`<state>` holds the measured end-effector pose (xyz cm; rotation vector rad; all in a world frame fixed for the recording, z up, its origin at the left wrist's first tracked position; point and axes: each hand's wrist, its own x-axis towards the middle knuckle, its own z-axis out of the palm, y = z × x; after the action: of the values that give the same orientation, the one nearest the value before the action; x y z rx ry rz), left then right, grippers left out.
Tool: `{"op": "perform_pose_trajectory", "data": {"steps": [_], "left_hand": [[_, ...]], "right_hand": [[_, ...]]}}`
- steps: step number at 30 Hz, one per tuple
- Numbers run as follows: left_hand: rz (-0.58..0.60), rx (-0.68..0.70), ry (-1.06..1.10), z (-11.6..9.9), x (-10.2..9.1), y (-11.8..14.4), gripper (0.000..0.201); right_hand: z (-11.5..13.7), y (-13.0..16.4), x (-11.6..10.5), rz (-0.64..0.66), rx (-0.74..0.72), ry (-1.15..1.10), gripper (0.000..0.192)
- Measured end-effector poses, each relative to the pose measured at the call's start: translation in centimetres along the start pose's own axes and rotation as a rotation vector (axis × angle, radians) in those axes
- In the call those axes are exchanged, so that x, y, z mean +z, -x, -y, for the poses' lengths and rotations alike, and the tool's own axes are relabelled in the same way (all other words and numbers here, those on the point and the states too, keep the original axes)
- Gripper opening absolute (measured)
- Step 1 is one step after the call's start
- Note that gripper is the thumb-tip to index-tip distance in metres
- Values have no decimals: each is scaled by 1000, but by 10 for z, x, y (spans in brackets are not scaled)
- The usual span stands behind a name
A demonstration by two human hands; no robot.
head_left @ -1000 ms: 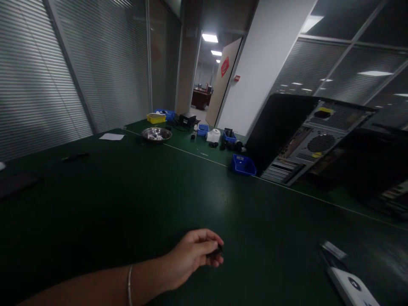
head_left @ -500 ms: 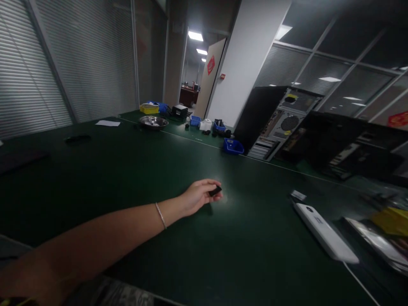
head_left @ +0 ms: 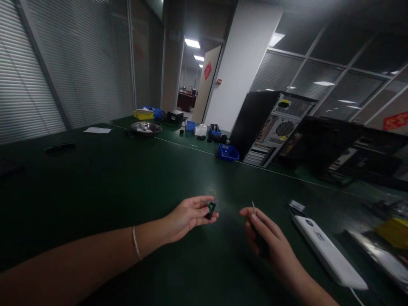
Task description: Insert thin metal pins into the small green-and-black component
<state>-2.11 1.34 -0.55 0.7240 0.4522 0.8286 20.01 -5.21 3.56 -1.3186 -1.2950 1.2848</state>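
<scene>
My left hand (head_left: 188, 216) is closed around a small black case with a green face (head_left: 211, 210), holding it between thumb and fingers over the dark green table (head_left: 134, 178). To its right, my right hand (head_left: 269, 236) grips a screwdriver (head_left: 253, 207) with a dark handle mostly hidden in the palm. Its thin metal shaft points up past the thumb. The screwdriver and the black case are apart. A thin bracelet (head_left: 136, 242) circles my left wrist.
A white power strip (head_left: 328, 250) lies to the right, beside a yellow item (head_left: 393, 233). At the back stand a computer tower (head_left: 274, 127), a blue bin (head_left: 228, 152) and a metal bowl (head_left: 145, 128). A sheet of paper (head_left: 97, 130) lies far left.
My right hand has come into view from the lower right with the screwdriver. My left hand has shifted down and left, and the black case is turned so its green face shows.
</scene>
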Motion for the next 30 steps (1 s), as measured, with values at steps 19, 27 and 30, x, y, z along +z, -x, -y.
{"op": "perform_pose_trajectory", "data": {"steps": [19, 27, 30], "left_hand": [[-176, -83, -158, 3, 8, -9, 33], [-131, -155, -387, 13, -1, -18, 21], [-120, -159, -333, 27, -12, -10, 23]], "right_hand": [[-41, -22, -1, 88, -126, -39, 23], [-59, -23, -11, -14, -258, 332, 16], [-79, -23, -12, -100, -309, 380, 17]]}}
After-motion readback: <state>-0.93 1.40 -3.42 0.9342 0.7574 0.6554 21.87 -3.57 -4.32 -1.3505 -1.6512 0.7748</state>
